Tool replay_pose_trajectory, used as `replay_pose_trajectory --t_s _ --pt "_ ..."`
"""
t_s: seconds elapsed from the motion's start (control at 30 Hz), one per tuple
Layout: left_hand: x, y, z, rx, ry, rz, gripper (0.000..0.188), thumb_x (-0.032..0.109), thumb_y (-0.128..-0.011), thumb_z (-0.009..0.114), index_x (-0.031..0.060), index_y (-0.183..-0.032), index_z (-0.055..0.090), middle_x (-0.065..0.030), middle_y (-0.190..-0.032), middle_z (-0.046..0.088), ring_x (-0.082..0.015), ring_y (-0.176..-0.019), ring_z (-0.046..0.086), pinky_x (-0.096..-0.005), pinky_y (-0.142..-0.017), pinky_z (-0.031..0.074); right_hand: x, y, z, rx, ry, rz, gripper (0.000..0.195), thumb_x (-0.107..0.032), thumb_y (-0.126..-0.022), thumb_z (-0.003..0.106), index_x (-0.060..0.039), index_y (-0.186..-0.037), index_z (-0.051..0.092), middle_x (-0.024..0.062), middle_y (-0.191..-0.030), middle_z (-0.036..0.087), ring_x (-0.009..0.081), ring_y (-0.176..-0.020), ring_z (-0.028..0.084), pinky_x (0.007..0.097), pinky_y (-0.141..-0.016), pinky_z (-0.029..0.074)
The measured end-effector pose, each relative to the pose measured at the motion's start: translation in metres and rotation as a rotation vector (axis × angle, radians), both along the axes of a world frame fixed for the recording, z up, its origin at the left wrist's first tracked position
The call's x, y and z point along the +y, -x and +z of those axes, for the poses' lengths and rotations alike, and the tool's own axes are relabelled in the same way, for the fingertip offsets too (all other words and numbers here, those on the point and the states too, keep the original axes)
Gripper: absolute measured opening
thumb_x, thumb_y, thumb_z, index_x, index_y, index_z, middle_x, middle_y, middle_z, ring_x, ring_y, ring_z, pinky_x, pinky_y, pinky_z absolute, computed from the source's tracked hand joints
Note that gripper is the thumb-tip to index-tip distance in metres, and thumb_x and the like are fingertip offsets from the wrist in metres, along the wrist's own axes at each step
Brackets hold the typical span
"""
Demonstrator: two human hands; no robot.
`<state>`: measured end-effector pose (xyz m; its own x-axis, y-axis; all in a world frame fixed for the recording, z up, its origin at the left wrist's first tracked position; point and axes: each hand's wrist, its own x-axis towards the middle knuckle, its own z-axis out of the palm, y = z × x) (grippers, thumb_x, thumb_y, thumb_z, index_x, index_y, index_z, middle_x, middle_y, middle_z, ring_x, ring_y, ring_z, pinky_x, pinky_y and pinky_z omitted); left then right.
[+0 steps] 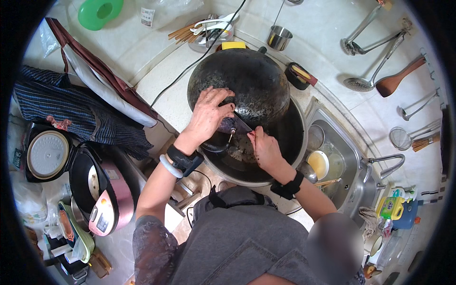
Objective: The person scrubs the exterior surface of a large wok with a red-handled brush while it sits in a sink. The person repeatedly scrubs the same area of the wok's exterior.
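A blackened wok (pixel 242 74) is bottom up and tilted, its scorched outer side facing me. Beneath it is a large round basin (pixel 303 142) with a pale metal rim, where dark flaky scrapings (pixel 244 154) lie. My right hand (pixel 265 148) grips one end of a flat metal blade (pixel 243 123), probably a kitchen knife; its handle is hidden. At the blade's other end, my left hand (pixel 212 112) pinches it with thumb and fingertips, close against the wok. Dark smudges mark both hands. Below the left hand, a small metal fitting (pixel 233 131) sticks out.
To the right, a steel sink (pixel 351 171) holds bowls and chopsticks under a faucet (pixel 388 165). A black cord (pixel 185 74) crosses the counter at left. An open pink rice cooker (pixel 114 203) stands lower left. Ladles and a wooden spatula (pixel 395 80) hang on the wall.
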<state>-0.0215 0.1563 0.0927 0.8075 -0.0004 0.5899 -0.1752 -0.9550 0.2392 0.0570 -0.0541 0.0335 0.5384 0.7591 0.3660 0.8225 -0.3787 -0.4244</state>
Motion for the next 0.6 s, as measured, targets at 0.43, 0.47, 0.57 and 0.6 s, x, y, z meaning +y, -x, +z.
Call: replay_pose_trajectory --t_s 0.43,0.47,0.57,0.6 --pt "0.013 0.001 0.003 0.027 -0.053 0.06 0.017 0.021 -0.079 0.073 0.0078 -0.09 0.07 -0.0067 -0.13 0.066 -0.0252 -0.126 0.057 -0.0526 -0.113 0.035 0.011 -0.015 0.015 -0.159 -0.023 0.028 0.026 -0.022 -0.099 0.06 -0.0021 -0.088 0.048 0.0194 -0.068 0.062 0.0364 -0.059 0.065 0.0435 -0.051 0.052" --pt "0.013 -0.001 0.004 0.025 -0.063 0.063 0.018 0.021 -0.08 0.073 0.0078 -0.091 0.07 -0.0066 -0.13 0.066 -0.0251 -0.126 0.057 -0.0525 -0.113 0.035 0.012 -0.015 0.013 -0.165 -0.011 0.011 0.025 -0.023 -0.099 0.059 -0.0022 -0.089 0.048 0.0194 -0.067 0.062 0.0362 -0.059 0.065 0.0433 -0.051 0.052" --pt "0.004 0.0 0.002 0.021 -0.056 0.059 0.018 0.02 -0.08 0.072 0.0076 -0.094 0.07 -0.0057 -0.129 0.066 -0.0242 -0.126 0.057 -0.0525 -0.112 0.036 0.003 -0.009 0.0 -0.06 0.108 -0.033 0.019 -0.011 -0.096 0.063 0.0009 -0.095 0.048 0.0229 -0.078 0.065 0.0405 -0.069 0.066 0.0463 -0.056 0.052" --pt "0.002 0.002 -0.004 0.007 -0.06 0.061 0.018 0.02 -0.081 0.072 0.0076 -0.094 0.07 -0.0056 -0.128 0.067 -0.0239 -0.126 0.057 -0.0526 -0.111 0.036 0.002 -0.011 0.0 -0.054 0.094 -0.014 0.019 -0.011 -0.096 0.062 0.0009 -0.095 0.048 0.0229 -0.078 0.065 0.0406 -0.069 0.066 0.0466 -0.056 0.051"
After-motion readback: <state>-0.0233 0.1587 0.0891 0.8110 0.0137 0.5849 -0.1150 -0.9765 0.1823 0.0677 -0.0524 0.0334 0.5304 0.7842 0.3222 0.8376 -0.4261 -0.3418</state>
